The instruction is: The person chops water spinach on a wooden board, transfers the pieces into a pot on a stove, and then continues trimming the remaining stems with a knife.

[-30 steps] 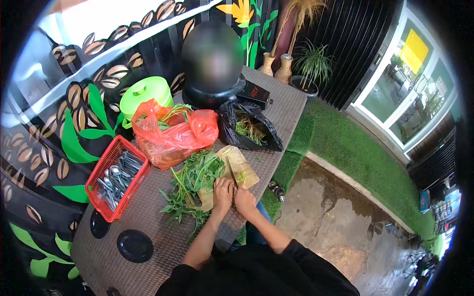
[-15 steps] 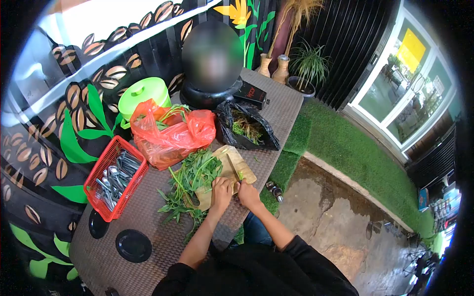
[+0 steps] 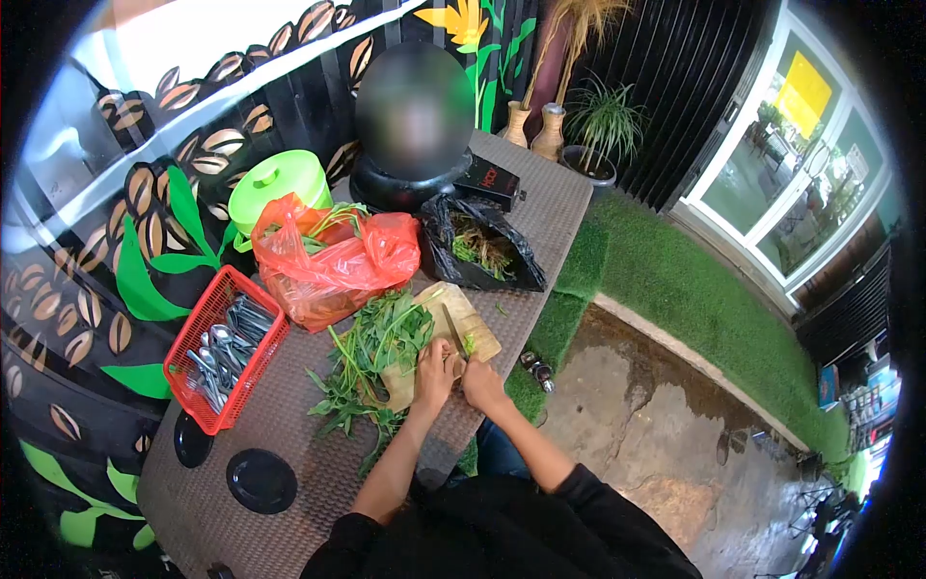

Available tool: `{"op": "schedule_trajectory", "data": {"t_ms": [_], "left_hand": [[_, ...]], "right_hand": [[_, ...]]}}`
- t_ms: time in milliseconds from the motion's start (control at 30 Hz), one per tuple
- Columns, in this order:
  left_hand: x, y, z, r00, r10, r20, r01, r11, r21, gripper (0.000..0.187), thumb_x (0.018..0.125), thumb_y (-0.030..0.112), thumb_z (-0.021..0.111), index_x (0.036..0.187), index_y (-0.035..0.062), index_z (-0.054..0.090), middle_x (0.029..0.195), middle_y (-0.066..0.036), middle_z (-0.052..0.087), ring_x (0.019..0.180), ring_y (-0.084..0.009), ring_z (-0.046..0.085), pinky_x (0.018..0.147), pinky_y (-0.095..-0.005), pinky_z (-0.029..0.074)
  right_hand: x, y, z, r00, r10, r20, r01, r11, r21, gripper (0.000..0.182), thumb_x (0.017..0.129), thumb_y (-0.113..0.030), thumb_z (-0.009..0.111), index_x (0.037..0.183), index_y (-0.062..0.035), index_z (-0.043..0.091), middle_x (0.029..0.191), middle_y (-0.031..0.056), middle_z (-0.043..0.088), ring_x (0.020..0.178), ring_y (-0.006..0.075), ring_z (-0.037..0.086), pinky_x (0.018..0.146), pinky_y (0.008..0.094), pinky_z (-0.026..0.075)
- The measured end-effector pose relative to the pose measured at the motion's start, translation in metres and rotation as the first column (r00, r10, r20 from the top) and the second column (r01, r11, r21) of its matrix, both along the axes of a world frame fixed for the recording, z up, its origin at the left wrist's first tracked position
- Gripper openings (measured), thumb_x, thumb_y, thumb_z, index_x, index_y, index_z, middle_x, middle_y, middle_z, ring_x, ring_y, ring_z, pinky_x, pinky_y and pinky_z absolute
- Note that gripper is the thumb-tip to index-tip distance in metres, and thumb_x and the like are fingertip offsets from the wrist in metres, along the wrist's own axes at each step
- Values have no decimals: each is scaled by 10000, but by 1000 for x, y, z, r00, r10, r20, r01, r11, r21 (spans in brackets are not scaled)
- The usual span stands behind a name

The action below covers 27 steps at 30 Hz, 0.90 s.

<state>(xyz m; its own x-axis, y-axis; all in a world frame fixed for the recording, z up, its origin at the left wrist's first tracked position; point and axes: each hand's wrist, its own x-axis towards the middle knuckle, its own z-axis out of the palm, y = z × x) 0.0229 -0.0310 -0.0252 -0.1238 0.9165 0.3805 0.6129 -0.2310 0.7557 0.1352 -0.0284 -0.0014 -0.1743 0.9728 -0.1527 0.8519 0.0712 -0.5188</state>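
My right hand is closed round the handle of a knife, whose blade points away from me over the wooden cutting board. Just left of it, my left hand presses with bent fingers on the leafy greens, close to the blade. Their long stems and leaves spread from the board onto the table at its left. Small cut green pieces lie to the right of the knife. My fingers partly hide the stems under them.
Behind the board stand a red plastic bag of greens and a black bag with roots and stems. A red basket of cutlery, a green lidded pot and black plates are leftward. The table edge runs close on the right.
My left fingers have shifted slightly on the greens, and the right hand with the knife has moved a little nearer to me. The bags and basket stay put.
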Motion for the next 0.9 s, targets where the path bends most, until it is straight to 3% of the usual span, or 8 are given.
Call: {"op": "schedule_trajectory", "data": {"t_ms": [133,267,333,367,533,633,767,900], "left_hand": [[-1,0,4,1000,-23,15,23,1000,17,210,785,7,588,929,16,434,818,-156,531,835,-346,529,733,-428,411],[-3,0,7,1000,-17,6,18,999,-36,166,813,36,563,922,32,438,852,-166,554,870,-373,520,751,-460,418],[-2,0,6,1000,-13,-1,13,1000,28,142,817,49,558,896,23,443,838,-170,548,849,-375,519,748,-460,418],[-1,0,6,1000,-16,2,16,999,27,142,817,49,558,896,23,443,838,-170,548,849,-375,519,748,-460,418],[-3,-5,16,994,-23,-105,29,998,62,109,829,57,534,880,17,447,821,-166,550,831,-380,522,752,-464,416],[-5,-7,14,997,-38,-62,39,999,22,130,802,18,549,886,16,450,819,-167,552,830,-372,534,732,-453,425],[-9,-2,8,994,-34,105,41,997,-63,187,741,-62,590,860,-3,458,806,-163,556,805,-347,565,688,-418,445],[-7,2,9,991,-17,129,24,998,-51,209,709,-105,603,833,-6,467,785,-156,559,763,-322,585,662,-383,456]], "right_hand": [[-7,-8,-1,990,-89,113,93,995,-32,328,919,-280,410,978,39,458,800,276,624,763,423,632,647,479,520],[0,3,-5,998,-29,-59,24,996,-81,391,933,-334,389,1042,39,432,881,311,605,831,427,620,720,502,497],[-8,-14,-4,992,-116,46,119,991,-66,407,933,-338,386,1070,44,429,844,293,615,806,432,622,715,506,496],[-14,-19,-4,988,-145,60,144,989,13,381,922,-324,411,1024,41,452,801,260,628,731,408,638,639,488,517],[-5,1,-10,991,-73,113,69,997,37,397,933,-337,401,1067,35,436,731,242,632,701,399,637,621,478,516],[3,3,-9,992,-30,121,25,999,48,361,935,-328,403,992,24,453,737,250,627,706,409,632,623,484,510],[7,7,0,998,-3,59,2,1000,24,373,938,-331,396,1000,33,454,774,264,625,735,421,626,647,496,505],[8,0,6,999,-3,44,3,1000,-11,386,939,-333,387,1000,42,462,797,272,623,752,438,620,668,511,498]]}}
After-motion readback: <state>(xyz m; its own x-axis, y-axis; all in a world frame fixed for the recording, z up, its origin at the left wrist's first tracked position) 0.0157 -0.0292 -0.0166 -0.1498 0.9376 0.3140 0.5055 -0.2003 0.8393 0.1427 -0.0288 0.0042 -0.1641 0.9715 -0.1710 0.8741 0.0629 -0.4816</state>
